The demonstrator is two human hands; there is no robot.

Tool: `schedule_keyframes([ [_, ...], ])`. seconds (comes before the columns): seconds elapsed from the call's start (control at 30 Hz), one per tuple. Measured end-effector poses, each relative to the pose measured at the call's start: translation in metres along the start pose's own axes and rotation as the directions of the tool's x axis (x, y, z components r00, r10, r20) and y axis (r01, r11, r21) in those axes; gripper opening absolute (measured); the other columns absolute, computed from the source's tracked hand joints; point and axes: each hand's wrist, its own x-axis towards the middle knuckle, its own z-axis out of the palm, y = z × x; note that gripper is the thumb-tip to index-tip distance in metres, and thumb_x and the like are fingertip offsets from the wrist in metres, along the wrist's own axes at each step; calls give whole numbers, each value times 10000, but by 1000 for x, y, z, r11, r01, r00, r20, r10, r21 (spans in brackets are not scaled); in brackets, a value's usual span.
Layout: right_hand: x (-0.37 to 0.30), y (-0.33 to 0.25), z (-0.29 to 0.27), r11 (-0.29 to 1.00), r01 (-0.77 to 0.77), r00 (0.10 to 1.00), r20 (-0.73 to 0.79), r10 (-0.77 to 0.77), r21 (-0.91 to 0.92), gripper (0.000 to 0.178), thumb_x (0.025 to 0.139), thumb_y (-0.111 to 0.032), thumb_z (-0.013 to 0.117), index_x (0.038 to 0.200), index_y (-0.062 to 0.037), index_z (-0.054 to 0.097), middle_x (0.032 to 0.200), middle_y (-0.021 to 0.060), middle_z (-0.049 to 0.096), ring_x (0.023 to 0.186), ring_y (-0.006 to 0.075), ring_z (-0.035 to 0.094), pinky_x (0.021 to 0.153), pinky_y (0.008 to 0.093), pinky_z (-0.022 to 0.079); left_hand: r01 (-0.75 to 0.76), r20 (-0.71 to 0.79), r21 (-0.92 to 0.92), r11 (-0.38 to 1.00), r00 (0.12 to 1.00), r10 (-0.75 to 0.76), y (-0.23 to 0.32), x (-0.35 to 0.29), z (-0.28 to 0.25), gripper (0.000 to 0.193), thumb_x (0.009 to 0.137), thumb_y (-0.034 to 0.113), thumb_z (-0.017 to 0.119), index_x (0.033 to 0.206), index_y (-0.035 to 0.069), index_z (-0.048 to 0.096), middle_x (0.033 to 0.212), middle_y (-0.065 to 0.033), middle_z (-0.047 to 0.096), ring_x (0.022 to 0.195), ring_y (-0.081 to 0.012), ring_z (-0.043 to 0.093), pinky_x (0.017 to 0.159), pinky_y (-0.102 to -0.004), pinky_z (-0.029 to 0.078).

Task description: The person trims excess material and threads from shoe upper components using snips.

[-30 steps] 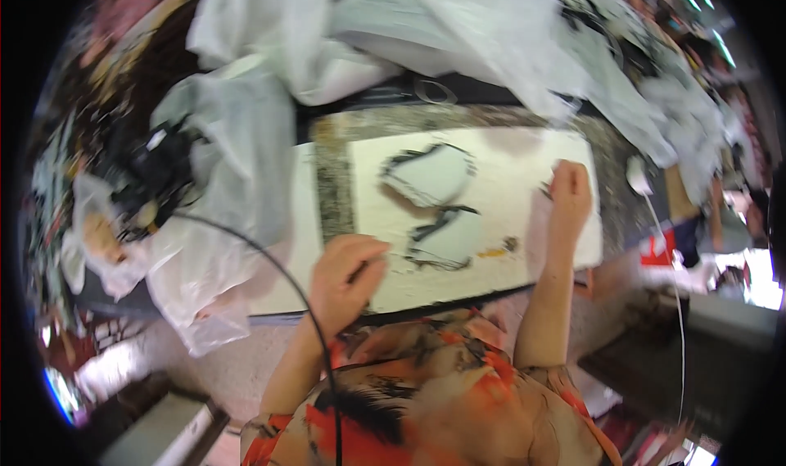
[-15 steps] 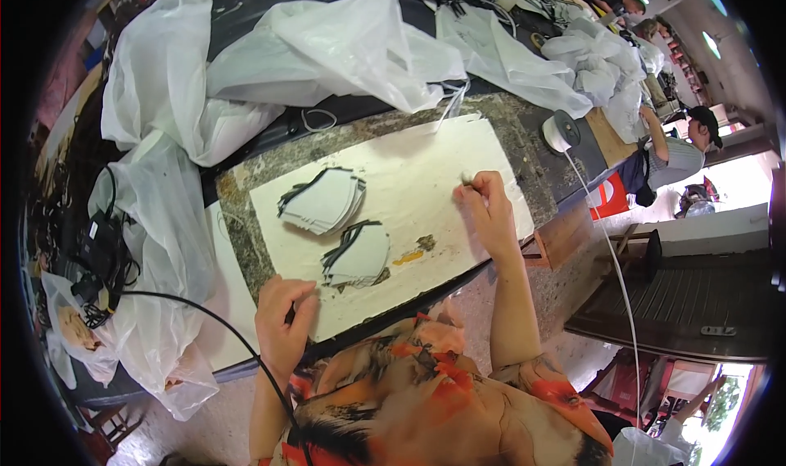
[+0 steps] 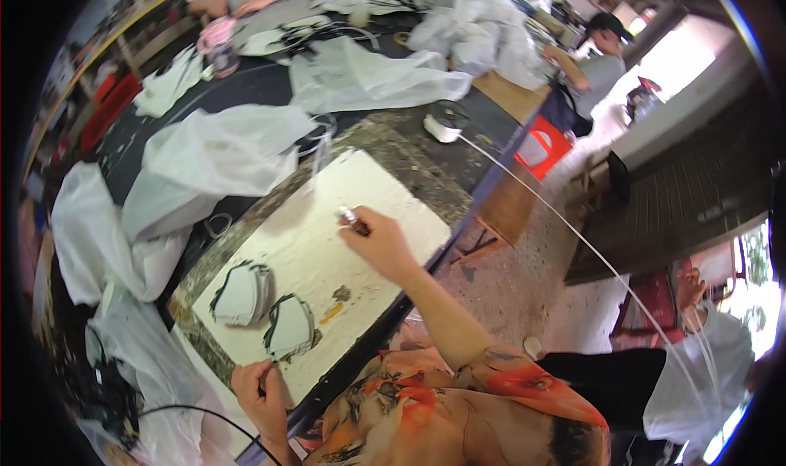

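Observation:
My right hand [image 3: 375,243] is closed above the far right part of a cream-coloured board [image 3: 381,192]. A small object [image 3: 354,220], white at the tip and dark behind, shows at its fingers; its kind is unclear. At the board's near left edge, my left hand [image 3: 260,394] has its fingers curled in, and whatever may lie inside them is hidden. Beside it on the board sits a fanned stack of pale curved pieces [image 3: 292,327] with black edging. A second, thicker stack of similar pieces [image 3: 244,294] lies just to the left.
Translucent plastic sheeting [image 3: 213,151] covers much of the table's far and left side. A white spool [image 3: 443,128] stands beyond the board, its line running right. A black cable [image 3: 196,409] crosses near my left forearm. One person [image 3: 602,73] sits far right.
The view has swung to the right, so the board and stacks appear further left and tilted. My right hand is slightly further in from the board's right edge. Both stacks stay on the board.

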Motion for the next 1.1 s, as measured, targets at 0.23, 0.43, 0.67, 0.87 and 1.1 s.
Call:
schedule_keyframes([
  [0.23,-7,-10,-9,998,49,999,8,-49,-30,281,929,-302,694,1002,-45,606,753,111,599,662,250,520,646,343,447,10,-5,-38,999,1000,-10,0,3,11,99,864,-40,658,953,-3,677,871,-82,602,811,-211,547,737,-305,426],
  [0.43,-9,4,-15,991,-51,998,-27,55,124,332,953,-377,667,1091,-87,587,798,55,625,726,195,596,679,359,468,-11,-21,-34,999,1000,10,-1,5,13,84,874,-31,663,949,0,684,877,-82,606,810,-208,554,737,-307,436],
  [0.67,-24,17,-42,675,-172,984,97,147,718,191,1048,-194,535,1183,-58,531,837,-23,511,626,34,460,535,210,360,-26,-69,-33,999,997,24,-6,1,11,77,863,-28,672,933,3,685,869,-80,616,812,-211,559,730,-305,440],
  [0.87,-45,20,-51,584,-194,974,84,210,788,190,1062,-226,514,1185,-82,530,804,8,551,579,74,499,507,219,369,47,-67,-17,999,997,-48,0,-11,6,59,862,-8,680,917,12,684,843,-76,619,813,-213,565,732,-310,443],
  [1.1,-40,31,-97,405,-124,970,26,240,906,599,1100,-499,290,1193,-15,631,770,-4,531,645,82,445,562,210,350,18,-57,-89,996,998,-23,-12,12,23,66,909,-7,662,968,-14,692,883,-48,631,791,-120,549,743,-244,450],
])
